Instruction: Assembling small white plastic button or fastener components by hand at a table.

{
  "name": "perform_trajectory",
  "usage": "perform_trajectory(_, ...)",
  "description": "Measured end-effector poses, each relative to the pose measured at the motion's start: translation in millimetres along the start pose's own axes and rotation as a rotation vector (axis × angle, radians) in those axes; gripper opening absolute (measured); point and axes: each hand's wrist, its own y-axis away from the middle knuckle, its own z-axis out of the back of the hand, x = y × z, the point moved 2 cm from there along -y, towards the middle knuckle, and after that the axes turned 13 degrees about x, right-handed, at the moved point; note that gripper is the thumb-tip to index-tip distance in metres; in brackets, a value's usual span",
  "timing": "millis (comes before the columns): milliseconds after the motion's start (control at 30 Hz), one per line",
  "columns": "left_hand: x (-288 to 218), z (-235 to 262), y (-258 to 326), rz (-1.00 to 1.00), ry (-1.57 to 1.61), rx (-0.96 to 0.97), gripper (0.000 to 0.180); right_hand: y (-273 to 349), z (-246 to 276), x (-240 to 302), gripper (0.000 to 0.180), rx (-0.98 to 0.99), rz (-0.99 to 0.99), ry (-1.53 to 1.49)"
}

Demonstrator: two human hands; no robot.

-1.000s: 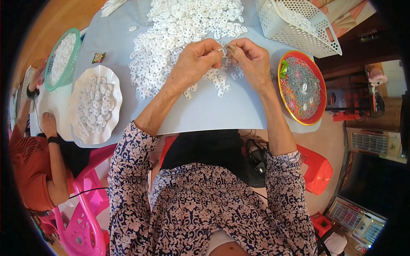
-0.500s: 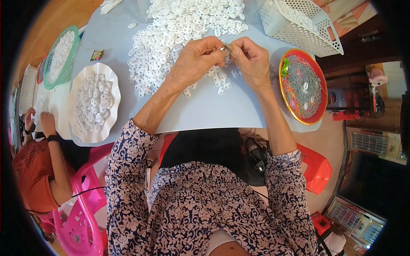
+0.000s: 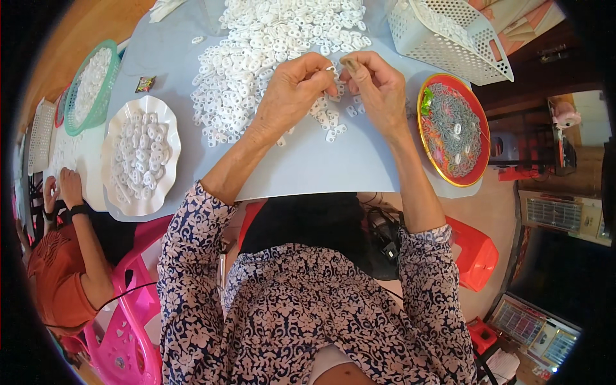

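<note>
My left hand point(image 3: 296, 88) pinches a small white plastic piece point(image 3: 331, 68) between thumb and forefinger, its end showing past the fingertips. Close beside it, with a narrow gap between, my right hand point(image 3: 380, 96) has its thumb pressed to bent fingers; anything held there is hidden or too small to name. The thumb has a dark nail. Under and beyond both hands spreads a large pile of white oval pieces with holes point(image 3: 256, 64). To the right, a red gold-rimmed tray point(image 3: 482, 157) carries many tiny grey parts point(image 3: 459, 122) and a few white pieces.
A white scalloped dish point(image 3: 168, 183) of white pieces stands at left on the grey-blue table point(image 3: 308, 167), near a small wrapped packet point(image 3: 145, 83). A perforated basket point(image 3: 443, 54) is back right. Far left are a green basket point(image 3: 106, 96) and another person's hands point(image 3: 70, 186).
My hands have drawn slightly apart; their fingertips met before. The right thumb has turned, showing its nail. At far left, the other person's hands have shifted.
</note>
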Motion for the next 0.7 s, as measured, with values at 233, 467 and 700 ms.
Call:
perform_trajectory(233, 2.6, 1.3, 0.8, 0.011, 0.010, 0.039, 0.009, 0.4, 1.8, -9.4, 0.012, 0.039, 0.004, 0.153)
perform_trajectory(467, -1.3, -2.7, 0.1, -0.030, -0.079, -0.059, 0.008, 0.8, -5.1, -1.3, 0.017, -0.015, -0.017, 0.183)
perform_trajectory(700, 2.2, 3.8, -0.7, 0.072, -0.040, 0.032, 0.011, -1.0, 0.0, -3.4, 0.015, -0.013, -0.004, -0.096)
